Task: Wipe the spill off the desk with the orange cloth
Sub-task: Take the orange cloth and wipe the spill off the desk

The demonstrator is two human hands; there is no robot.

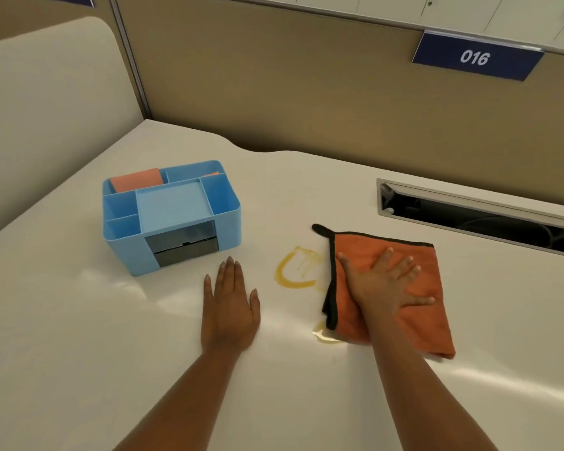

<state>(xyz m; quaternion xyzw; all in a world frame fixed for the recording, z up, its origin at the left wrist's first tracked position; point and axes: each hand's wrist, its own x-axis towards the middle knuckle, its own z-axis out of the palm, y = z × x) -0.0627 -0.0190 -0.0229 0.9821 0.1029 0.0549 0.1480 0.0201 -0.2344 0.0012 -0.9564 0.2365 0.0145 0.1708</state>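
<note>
An orange cloth [430,320] with a black edge lies folded on the white desk [79,336], right of centre. My right hand [381,288] presses flat on it, fingers spread. A yellowish spill [290,271] forms a ring just left of the cloth, and a smaller streak of the spill [323,335] shows at the cloth's near left corner. My left hand [230,307] rests flat on the bare desk left of the spill, holding nothing.
A blue desk organiser [170,216] with several compartments stands at the left; an orange cloth piece [137,180] sits in its back compartment. A cable slot [476,216] opens in the desk at the back right. Tan partition walls enclose the desk, with a "016" sign [474,56].
</note>
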